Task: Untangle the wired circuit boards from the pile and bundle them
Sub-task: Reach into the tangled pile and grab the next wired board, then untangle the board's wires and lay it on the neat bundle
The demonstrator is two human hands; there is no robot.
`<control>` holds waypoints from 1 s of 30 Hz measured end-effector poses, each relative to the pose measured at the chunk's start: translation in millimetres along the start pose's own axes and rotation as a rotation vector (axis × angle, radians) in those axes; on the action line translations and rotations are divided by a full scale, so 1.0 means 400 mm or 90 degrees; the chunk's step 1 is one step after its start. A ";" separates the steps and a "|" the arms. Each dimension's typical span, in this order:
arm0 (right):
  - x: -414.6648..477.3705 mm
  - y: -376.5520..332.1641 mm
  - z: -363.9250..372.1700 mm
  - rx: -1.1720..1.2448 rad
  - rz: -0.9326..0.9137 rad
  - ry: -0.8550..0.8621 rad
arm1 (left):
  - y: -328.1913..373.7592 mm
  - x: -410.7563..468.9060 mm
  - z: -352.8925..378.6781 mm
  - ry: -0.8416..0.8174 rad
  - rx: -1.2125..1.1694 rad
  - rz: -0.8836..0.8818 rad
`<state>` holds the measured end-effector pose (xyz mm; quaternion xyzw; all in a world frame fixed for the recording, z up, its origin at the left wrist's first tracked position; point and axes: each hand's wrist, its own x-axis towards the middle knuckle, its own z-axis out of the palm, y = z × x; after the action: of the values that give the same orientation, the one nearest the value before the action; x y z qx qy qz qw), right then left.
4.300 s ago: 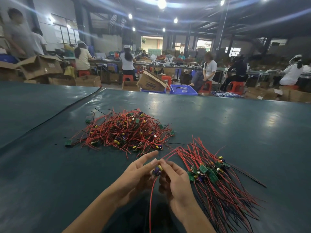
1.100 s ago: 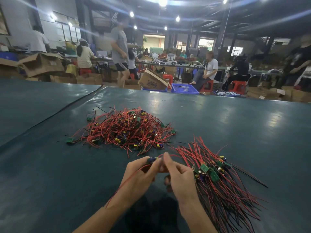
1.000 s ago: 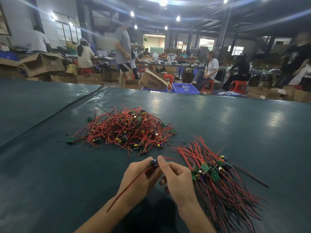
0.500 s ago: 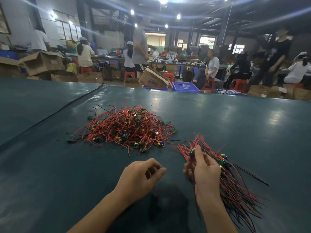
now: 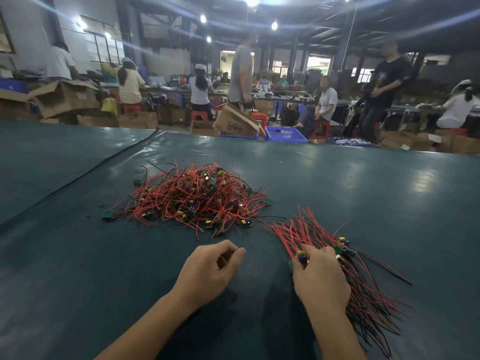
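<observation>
A tangled pile of small green circuit boards with red and black wires [image 5: 194, 198] lies on the dark green table [image 5: 363, 193]. To its right, several sorted boards lie side by side as a bundle [image 5: 345, 271], wires fanned out near and far. My right hand [image 5: 319, 276] rests on the bundle's left edge and pinches one wired board [image 5: 301, 255] at its fingertips. My left hand [image 5: 210, 271] hovers just in front of the pile, fingers loosely curled, holding nothing.
A seam [image 5: 85, 175] runs diagonally across the table at left. Beyond the far edge stand cardboard boxes [image 5: 65, 98], a blue crate [image 5: 285, 133], red stools, and several people sitting or walking.
Both hands held one board together a second ago. My right hand has carried it right and lowered it onto the sorted bundle; my left hand let go and stays near the pile.
</observation>
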<state>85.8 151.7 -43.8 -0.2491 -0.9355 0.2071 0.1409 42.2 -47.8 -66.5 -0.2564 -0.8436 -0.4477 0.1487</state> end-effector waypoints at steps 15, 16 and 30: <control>-0.044 -0.060 0.071 0.195 -0.211 0.065 | -0.074 0.309 -0.084 0.180 0.039 -0.186; -0.043 -0.059 0.074 0.198 -0.210 0.061 | -0.076 0.328 -0.088 0.160 0.015 -0.224; -0.042 -0.057 0.095 0.265 -0.283 0.026 | -0.097 0.351 -0.079 0.085 0.179 -0.239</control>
<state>76.8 112.8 -69.2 -0.0083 -0.9017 0.3531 0.2496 -94.8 -50.3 -8.0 -0.0420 -0.9188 -0.3617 0.1522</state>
